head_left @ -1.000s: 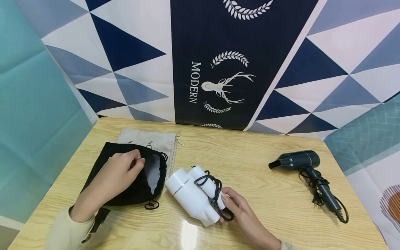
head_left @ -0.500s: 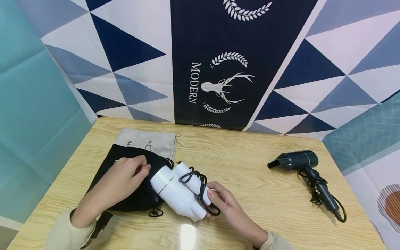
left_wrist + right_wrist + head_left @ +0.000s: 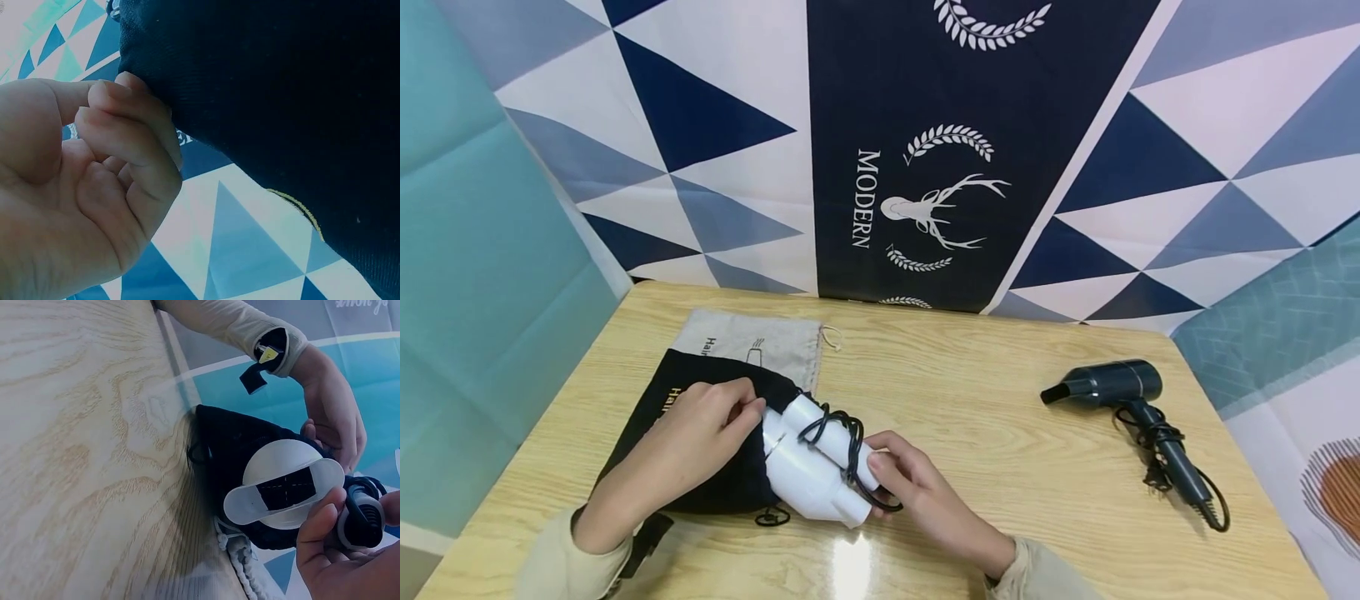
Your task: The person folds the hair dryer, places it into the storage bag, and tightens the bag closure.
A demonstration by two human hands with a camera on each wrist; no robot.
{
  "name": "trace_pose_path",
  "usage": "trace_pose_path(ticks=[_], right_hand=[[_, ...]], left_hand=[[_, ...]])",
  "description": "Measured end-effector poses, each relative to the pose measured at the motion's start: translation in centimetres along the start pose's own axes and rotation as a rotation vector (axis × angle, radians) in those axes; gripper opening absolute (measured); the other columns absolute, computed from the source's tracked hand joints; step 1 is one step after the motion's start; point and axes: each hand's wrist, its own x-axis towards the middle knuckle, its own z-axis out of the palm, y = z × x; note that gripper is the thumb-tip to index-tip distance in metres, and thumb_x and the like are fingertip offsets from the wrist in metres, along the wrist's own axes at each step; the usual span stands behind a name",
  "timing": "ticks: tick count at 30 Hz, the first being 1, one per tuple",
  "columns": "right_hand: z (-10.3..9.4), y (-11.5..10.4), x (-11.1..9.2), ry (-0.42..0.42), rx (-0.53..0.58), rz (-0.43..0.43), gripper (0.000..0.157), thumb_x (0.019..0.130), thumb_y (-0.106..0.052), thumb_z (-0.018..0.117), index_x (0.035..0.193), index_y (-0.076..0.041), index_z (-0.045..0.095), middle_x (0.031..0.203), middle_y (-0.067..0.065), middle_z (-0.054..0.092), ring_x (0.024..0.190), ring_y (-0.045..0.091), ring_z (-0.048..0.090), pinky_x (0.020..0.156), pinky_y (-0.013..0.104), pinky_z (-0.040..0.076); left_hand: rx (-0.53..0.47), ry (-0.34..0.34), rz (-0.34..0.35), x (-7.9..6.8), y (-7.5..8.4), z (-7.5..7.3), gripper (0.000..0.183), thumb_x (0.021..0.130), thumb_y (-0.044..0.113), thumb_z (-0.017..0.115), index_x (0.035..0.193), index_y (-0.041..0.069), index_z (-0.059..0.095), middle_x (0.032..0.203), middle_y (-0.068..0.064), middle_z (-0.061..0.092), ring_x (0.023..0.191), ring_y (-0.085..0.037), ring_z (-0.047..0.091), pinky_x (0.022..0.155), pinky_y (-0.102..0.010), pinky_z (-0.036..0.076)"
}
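Note:
A black drawstring bag lies at the left of the table, and my left hand pinches the upper edge of its mouth. In the left wrist view, the curled fingers hold the dark cloth. My right hand grips the folded handle of a white hair dryer, which has its black cord wound round it. The dryer's wide rear end is inside the bag's mouth, while its nozzle points out toward the right wrist camera. How deep the rear end reaches is hidden by cloth.
Under and behind the black bag lies a grey drawstring bag with a printed dryer picture. A dark hair dryer with a bundled cord rests at the right of the wooden table. A patterned wall covering rises behind the table.
My right hand has moved the white hair dryer leftward, and its rear end has gone from outside the black bag into the mouth. My left hand keeps its hold on the bag and shifts slightly.

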Motion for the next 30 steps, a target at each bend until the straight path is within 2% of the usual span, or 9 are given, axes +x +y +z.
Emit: trace_pose_path(ticks=[6,11,14,16,22,30], right_hand=[[0.7,0.2,-0.3,0.025,-0.080,-0.002,0.026,0.108,-0.016,0.042,0.126,-0.001,0.051,0.089,0.009,0.059,0.072,0.009,0.058,0.065,0.031,0.056],[1.0,0.2,-0.7,0.023,-0.153,-0.096,0.024,0.107,-0.011,0.042,0.127,-0.002,0.052,0.103,0.013,0.062,0.090,0.012,0.063,0.079,0.031,0.056],[1.0,0.0,-0.7,0.022,-0.211,-0.164,0.024,0.107,-0.007,0.041,0.128,-0.004,0.053,0.108,0.013,0.064,0.095,0.013,0.063,0.085,0.030,0.054],[0.9,-0.1,-0.6,0.025,-0.237,-0.178,0.025,0.107,-0.008,0.041,0.129,-0.006,0.053,0.109,0.011,0.065,0.098,0.014,0.063,0.087,0.030,0.053],[0.9,0.1,-0.2,0.042,-0.271,-0.104,0.025,0.108,-0.014,0.042,0.128,-0.008,0.055,0.112,0.007,0.064,0.102,0.013,0.060,0.091,0.028,0.049],[0.9,0.4,0.6,0.052,-0.261,-0.013,0.026,0.108,-0.022,0.043,0.127,-0.010,0.056,0.111,0.005,0.063,0.101,0.014,0.060,0.091,0.027,0.049]], left_hand=[[0.004,0.017,0.004,-0.2,-0.2,0.1,0.029,0.099,0.013,0.057,0.070,0.017,0.055,0.055,0.006,0.037,0.047,-0.007,0.035,0.045,-0.024,0.030],[0.025,0.026,0.012,-0.2,-0.4,0.3,0.034,0.098,0.012,0.057,0.066,0.018,0.049,0.055,0.006,0.035,0.047,-0.006,0.034,0.045,-0.024,0.030],[0.032,0.032,0.025,-0.1,-0.4,0.3,0.033,0.098,0.012,0.057,0.067,0.018,0.049,0.055,0.006,0.035,0.047,-0.006,0.035,0.045,-0.024,0.029],[0.025,0.033,0.036,0.0,-0.2,0.2,0.030,0.098,0.012,0.056,0.070,0.018,0.052,0.055,0.006,0.036,0.047,-0.006,0.036,0.045,-0.024,0.030],[0.001,0.031,0.069,-0.2,0.3,0.3,0.023,0.099,0.011,0.055,0.077,0.016,0.057,0.057,0.007,0.039,0.049,-0.005,0.038,0.046,-0.023,0.033],[0.011,0.033,0.096,-0.5,1.2,1.1,0.028,0.098,0.011,0.057,0.073,0.019,0.051,0.056,0.008,0.036,0.051,-0.004,0.038,0.046,-0.022,0.033]])
